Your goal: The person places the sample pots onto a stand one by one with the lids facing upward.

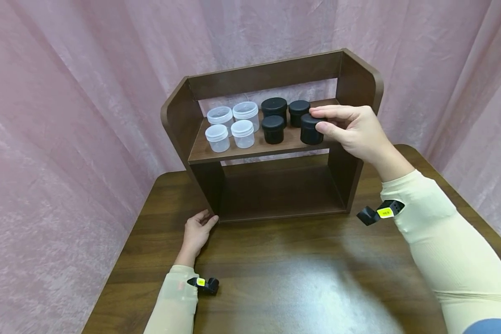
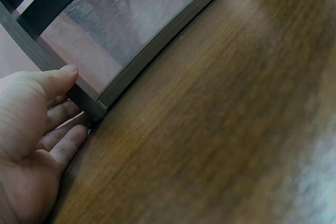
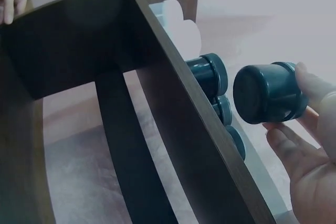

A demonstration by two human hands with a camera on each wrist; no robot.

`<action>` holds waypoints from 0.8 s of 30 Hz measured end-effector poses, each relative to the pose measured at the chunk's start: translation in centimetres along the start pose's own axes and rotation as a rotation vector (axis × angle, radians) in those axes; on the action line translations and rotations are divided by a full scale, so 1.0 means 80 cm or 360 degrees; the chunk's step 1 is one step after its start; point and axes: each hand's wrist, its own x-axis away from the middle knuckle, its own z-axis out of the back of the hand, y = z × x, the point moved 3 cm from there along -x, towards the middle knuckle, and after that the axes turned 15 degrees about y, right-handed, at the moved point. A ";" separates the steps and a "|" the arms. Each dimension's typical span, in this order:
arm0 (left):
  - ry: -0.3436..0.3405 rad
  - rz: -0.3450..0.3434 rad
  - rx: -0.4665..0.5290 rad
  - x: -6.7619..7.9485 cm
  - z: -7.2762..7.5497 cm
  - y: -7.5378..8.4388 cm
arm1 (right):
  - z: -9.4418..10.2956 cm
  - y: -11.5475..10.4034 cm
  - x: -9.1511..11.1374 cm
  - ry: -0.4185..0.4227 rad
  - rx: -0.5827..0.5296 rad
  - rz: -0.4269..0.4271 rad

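Note:
My right hand [image 1: 361, 132] holds a black lidded jar [image 1: 311, 134] by its lid, between thumb and fingers. In the right wrist view this jar [image 3: 260, 94] is off the shelf board, its base showing. Three other black jars [image 1: 273, 131] stand on the upper board to its left, one larger than the others. Further left are several translucent jars with white lids [image 1: 243, 132]. My left hand [image 1: 197, 233] grips the lower left corner of the brown wooden shelf [image 1: 267, 84]; its thumb [image 2: 60, 81] lies on the side panel's edge, the other fingers partly behind.
The shelf stands on a brown wood-grain table [image 1: 284, 273], with a lower level [image 1: 279, 192] beneath the jars. A pink curtain [image 1: 87, 116] hangs behind. Black wrist cameras [image 1: 380, 212] stick out from both sleeves.

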 end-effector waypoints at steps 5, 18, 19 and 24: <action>0.0004 -0.0008 0.0005 0.000 0.000 0.000 | -0.005 0.004 -0.009 -0.0017 0.0041 -0.0056; 0.0019 -0.0009 0.0005 -0.001 -0.002 -0.002 | -0.008 0.064 -0.025 -0.0115 0.0227 -0.0077; 0.0020 -0.0010 0.0004 -0.001 -0.002 -0.002 | -0.009 0.066 -0.024 -0.0112 0.0225 -0.0072; 0.0016 -0.0021 -0.0004 -0.001 -0.001 -0.001 | -0.012 0.068 -0.026 -0.0096 0.0186 -0.0031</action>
